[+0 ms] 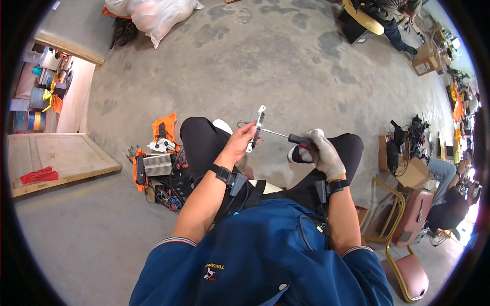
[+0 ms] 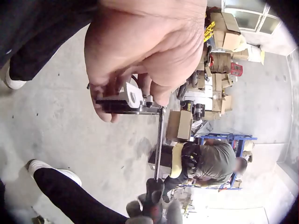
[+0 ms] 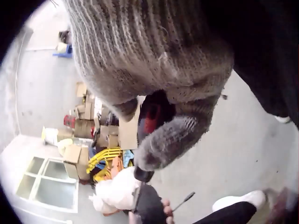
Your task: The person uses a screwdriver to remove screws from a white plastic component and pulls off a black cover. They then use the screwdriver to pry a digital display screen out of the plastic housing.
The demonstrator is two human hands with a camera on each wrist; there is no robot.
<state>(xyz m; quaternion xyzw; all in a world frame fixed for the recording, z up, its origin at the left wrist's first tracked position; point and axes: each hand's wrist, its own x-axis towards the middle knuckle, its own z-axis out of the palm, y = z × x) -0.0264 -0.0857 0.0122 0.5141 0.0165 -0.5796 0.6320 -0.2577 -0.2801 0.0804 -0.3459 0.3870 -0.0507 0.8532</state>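
Note:
My bare left hand (image 1: 240,143) pinches a narrow black part with white ends (image 1: 259,122). In the left wrist view the fingers curl round that black part (image 2: 126,108), beside its white bracket (image 2: 132,96). A screwdriver with a black and red handle (image 1: 301,141) is gripped by my gloved right hand (image 1: 327,157); its metal shaft (image 2: 160,144) points left and its tip meets the part's edge. In the right wrist view the grey knit glove (image 3: 154,60) wraps the handle (image 3: 150,116), hiding some of it.
Between the legs lies concrete floor (image 1: 245,61). Left of the knee sit a finned metal unit (image 1: 158,166) and tangled wires. A chair (image 1: 411,217) and cardboard boxes (image 1: 414,173) stand right. Another person (image 1: 393,25) is at the back right.

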